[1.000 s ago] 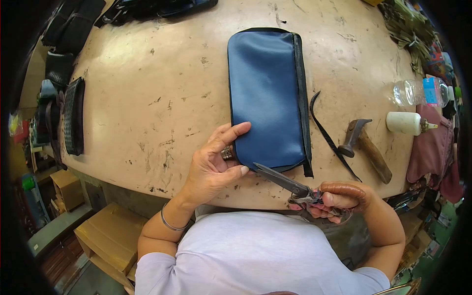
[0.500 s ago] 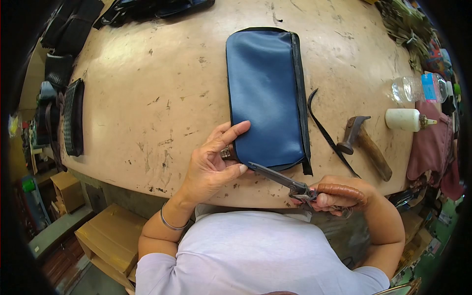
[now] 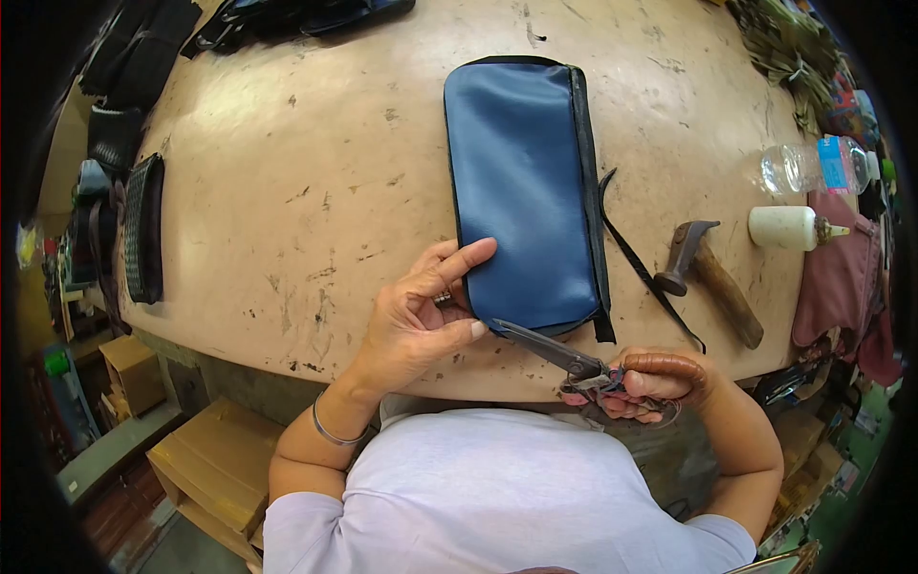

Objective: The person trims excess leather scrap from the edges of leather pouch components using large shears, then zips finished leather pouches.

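A blue pouch [image 3: 521, 191] with black edging lies on the worktable, a zipper strip along its right side. My left hand [image 3: 421, 311] grips its lower left corner, the index finger on top and the thumb at the bottom edge. In my right hand [image 3: 660, 383] are large scissors [image 3: 564, 356] with a brown wrapped handle. Their blades look nearly closed, and the tips touch or nearly touch the pouch's bottom edge beside my left thumb.
Right of the pouch lie a black strap [image 3: 636, 263], a hammer [image 3: 722, 287], a glue bottle [image 3: 789, 228], a plastic bottle [image 3: 808, 170] and a reddish bag [image 3: 837, 277]. A woven dark pouch [image 3: 143, 230] rests on the table's left edge. Black bags [image 3: 306, 17] sit at the back.
The blue pouch has shifted slightly right, and my left hand has moved right with it. The scissors' tips have also moved a little to the right.
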Demonstrator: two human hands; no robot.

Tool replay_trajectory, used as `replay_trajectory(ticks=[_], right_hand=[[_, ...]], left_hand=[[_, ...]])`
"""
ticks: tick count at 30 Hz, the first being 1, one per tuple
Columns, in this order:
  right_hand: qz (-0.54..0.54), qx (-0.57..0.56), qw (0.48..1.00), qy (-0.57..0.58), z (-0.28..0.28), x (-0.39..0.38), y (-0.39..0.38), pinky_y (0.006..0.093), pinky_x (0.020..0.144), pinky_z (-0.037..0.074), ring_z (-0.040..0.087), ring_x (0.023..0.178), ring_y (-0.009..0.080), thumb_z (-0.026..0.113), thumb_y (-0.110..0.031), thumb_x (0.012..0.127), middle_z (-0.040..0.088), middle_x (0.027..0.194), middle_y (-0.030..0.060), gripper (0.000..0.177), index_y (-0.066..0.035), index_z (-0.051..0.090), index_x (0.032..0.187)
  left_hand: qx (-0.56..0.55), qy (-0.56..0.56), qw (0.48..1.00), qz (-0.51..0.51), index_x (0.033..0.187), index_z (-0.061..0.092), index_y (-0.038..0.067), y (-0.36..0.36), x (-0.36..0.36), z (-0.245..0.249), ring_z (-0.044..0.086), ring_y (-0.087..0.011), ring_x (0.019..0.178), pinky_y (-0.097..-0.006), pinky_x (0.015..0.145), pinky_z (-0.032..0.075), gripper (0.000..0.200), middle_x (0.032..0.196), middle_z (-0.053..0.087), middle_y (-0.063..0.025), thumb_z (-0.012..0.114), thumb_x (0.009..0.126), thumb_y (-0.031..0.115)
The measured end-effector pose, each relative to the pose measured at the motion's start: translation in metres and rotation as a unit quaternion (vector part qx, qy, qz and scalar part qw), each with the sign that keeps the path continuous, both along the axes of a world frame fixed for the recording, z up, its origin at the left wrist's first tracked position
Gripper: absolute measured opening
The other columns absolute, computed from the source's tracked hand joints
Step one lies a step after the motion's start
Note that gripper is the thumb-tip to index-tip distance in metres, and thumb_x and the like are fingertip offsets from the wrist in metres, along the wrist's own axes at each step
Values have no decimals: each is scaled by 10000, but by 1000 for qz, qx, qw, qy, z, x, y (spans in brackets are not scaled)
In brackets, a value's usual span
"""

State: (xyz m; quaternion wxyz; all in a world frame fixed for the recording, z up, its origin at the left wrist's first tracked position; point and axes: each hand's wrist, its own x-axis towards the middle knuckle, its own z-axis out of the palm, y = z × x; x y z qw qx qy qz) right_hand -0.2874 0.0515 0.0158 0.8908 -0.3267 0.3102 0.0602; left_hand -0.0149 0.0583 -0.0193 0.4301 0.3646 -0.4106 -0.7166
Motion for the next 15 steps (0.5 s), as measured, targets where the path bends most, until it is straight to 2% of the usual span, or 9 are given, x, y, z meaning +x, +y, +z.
replay_trajectory(ticks=[6, 10, 15], right_hand=[[20, 25, 999, -10, -4, -5, 3, 186, 380, 301, 353, 441, 53, 437, -478, 838, 353, 590, -22, 567, 36, 504, 1067], [0, 1, 1000, 8, 1, -11, 5, 193, 386, 299, 361, 447, 62, 438, -467, 840, 360, 585, -15, 547, 38, 517, 1035], [-19, -1, 1000, 17, 9, -6, 5, 200, 387, 298, 374, 461, 71, 452, -458, 834, 379, 589, -7, 497, 27, 542, 899]], left_hand=[[26, 17, 999, -11, 1217, 402, -19, 0, -1, 1, 493, -98, 865, -231, 855, 465, 575, 1154, 351, -56, 563, 677, -131], [15, 20, 1000, -7, 1210, 412, -16, 1, -4, 6, 501, -101, 873, -233, 858, 466, 570, 1166, 351, -59, 563, 674, -133], [3, 12, 1000, -6, 1200, 433, -9, 3, -3, 2, 495, -85, 834, -199, 788, 473, 559, 1167, 360, -58, 575, 671, -121]])
